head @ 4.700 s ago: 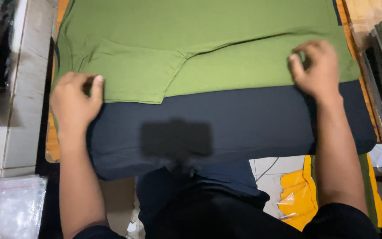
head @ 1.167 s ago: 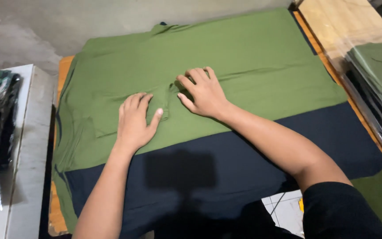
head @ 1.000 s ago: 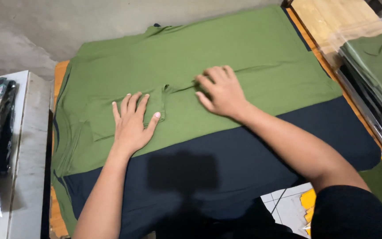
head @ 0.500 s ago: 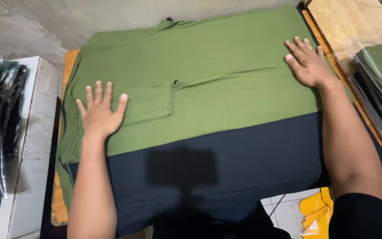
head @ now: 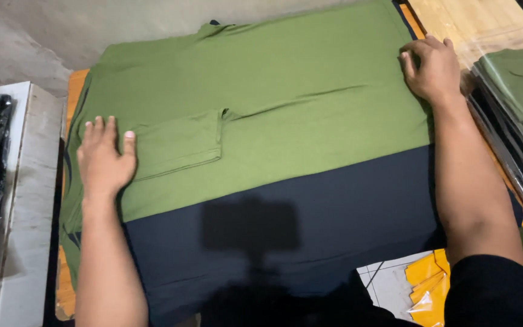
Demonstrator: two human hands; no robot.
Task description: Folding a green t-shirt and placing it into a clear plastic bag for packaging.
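The left hand point(head: 105, 158) lies flat and open, fingers spread, pressing the left edge of the green shirt point(head: 286, 115) just beside the folded-in sleeve point(head: 180, 142); it holds nothing. The right hand point(head: 432, 68) has its fingers curled, a narrow grip that seems to pinch the shirt's right edge (whether cloth is truly caught between the fingers I cannot tell).

The shirt lies spread across the desk point(head: 75, 85), on top of a dark navy garment point(head: 310, 218) whose lower part shows below the green hem. A long crease point(head: 310, 98) runs from the sleeve toward the right.

To do this well, the flat palm should keep the left side pinned while the other hand draws the edge taut, so that crease goes out and the side edges lie straight.

Bagged green shirts point(head: 519, 91) are stacked to the right; yellow packets point(head: 434, 287) lie below.
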